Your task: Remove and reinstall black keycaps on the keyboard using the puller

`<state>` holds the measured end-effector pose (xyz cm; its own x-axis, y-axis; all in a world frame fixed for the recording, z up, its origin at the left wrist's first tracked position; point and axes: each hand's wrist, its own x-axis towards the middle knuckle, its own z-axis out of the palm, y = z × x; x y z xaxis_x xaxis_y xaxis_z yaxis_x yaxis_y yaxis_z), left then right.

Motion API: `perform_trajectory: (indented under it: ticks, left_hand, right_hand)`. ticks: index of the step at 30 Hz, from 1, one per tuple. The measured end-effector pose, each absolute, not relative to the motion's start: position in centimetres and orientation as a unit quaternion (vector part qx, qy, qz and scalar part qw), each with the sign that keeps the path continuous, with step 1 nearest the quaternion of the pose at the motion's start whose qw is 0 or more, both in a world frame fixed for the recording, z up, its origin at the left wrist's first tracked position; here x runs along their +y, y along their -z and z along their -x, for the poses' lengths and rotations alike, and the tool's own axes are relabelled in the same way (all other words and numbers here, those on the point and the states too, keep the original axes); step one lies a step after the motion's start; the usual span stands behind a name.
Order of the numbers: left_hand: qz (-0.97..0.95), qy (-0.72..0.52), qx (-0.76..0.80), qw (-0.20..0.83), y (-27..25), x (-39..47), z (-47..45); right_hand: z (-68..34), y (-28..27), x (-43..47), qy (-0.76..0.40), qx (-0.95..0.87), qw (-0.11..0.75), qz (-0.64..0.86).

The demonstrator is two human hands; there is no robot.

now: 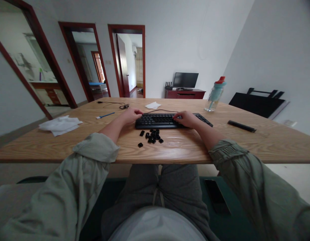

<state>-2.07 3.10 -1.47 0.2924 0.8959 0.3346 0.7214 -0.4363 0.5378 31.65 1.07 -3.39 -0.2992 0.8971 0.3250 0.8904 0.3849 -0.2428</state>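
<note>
A black keyboard (162,121) lies across the wooden table in front of me. My left hand (131,115) is at its left end, fingers curled against the back left corner. Over the right half of the keys, my right hand (186,119) has its fingertips pinched together low on the key rows. Whatever sits between those fingertips is too small to make out. Loose black keycaps (153,136) form a small heap just in front of the keyboard, and a single keycap (140,145) lies apart toward the table's front edge.
Left of the keyboard are a blue brush (105,115), white tissues (60,125) and a coiled cable (124,106). Another tissue (153,105) lies behind it. To the right stand a water bottle (215,95) and a black strip (241,126). A phone (217,196) rests on the seat.
</note>
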Motion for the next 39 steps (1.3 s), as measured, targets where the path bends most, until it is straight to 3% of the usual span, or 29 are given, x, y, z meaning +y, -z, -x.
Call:
perform_trajectory:
  ticks: [9, 19, 39]
  left_hand:
    - [-0.793, -0.302, 0.513, 0.130, 1.30, 2.78, 1.93]
    - [-0.799, -0.277, 0.519, 0.125, 1.27, 3.04, 1.95]
    - [-0.809, -0.270, 0.512, 0.104, 1.32, 3.32, 2.25]
  right_hand:
    - [-31.99, 3.66, 1.39, -0.025, -0.805, 0.221, 0.550]
    - [-31.79, 3.48, 1.17, 0.021, -0.811, 0.182, 0.556]
    - [-31.67, 4.03, 0.98, 0.037, -0.796, 0.216, 0.564]
